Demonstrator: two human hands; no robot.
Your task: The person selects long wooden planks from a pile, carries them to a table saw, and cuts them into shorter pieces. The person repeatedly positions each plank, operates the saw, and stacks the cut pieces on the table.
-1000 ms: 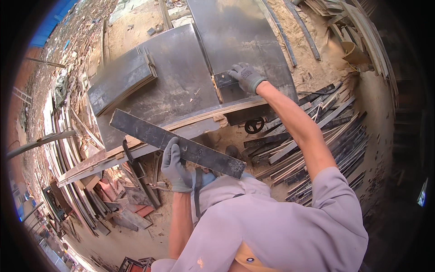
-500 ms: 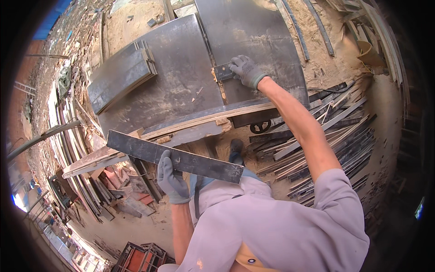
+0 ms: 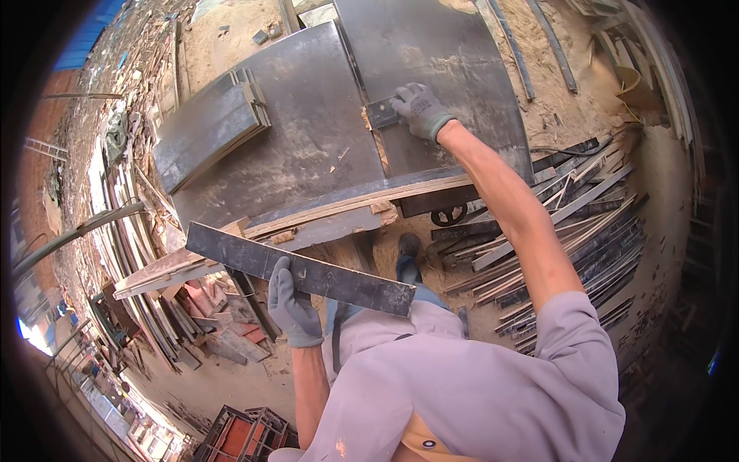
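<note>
Black and narrow, the board (image 3: 346, 282) had just dipped back toward the lap, its left end now showing by the near left corner of the dark surface (image 3: 300, 96), where it had overlapped more of the top a second before! The left hand (image 3: 295, 308) had it, fingers closed on its lower edge, the board slanting down to the right. And the right hand (image 3: 423, 113)? Stretched across the surface, staying put, fingers bent over the right end of a short black block (image 3: 380, 115) beside the seam; gripping or merely resting, you couldn't tell. So the board seemed parked one-handed while the other hand minded the block, a stack of boards (image 3: 208, 127) lying off to the left
</note>
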